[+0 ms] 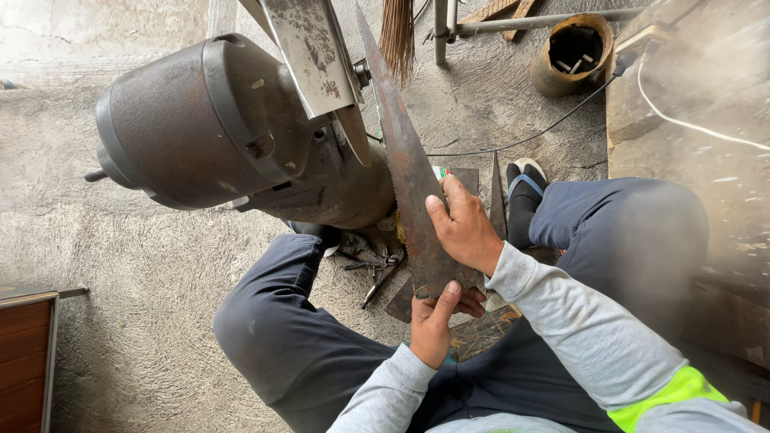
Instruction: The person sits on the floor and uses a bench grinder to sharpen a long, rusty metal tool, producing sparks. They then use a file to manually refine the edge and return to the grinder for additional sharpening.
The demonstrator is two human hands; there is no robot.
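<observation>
A person sits low on the rough concrete floor point(152, 297), knees spread wide, in dark blue trousers and a grey top with a bright yellow-green band on the right sleeve.

Both hands hold a long rusty saw blade point(405, 172). It is flat, brown with rust, wide at the near end and pointed at the far end. Small teeth run along its left edge. The blade stands between the knees and points away from the person, up past the big machine.

The left hand point(433, 325) is at the wide near end of the blade. Its grip is closed around the end, with the thumb pressed flat on top of the metal and the fingers curled under it.

The right hand point(464, 228) lies a bit further up the blade. Its grip is pressed onto the blade too, with the fingers on the flat side and curling over the right edge.

The far part of the blade is right beside a big round grey motor point(216, 128), a grinder with a metal guard plate point(313, 56) above it. I cannot tell if the blade touches the wheel.

On the floor under the blade lie some pliers point(375, 265) and dark flat metal pieces. A foot in a black sock and sandal point(523, 196) rests by the right knee. Farther off is a rusty tin point(571, 52) with small bits inside, and a thin black cable point(529, 136) runs across the floor.
</observation>
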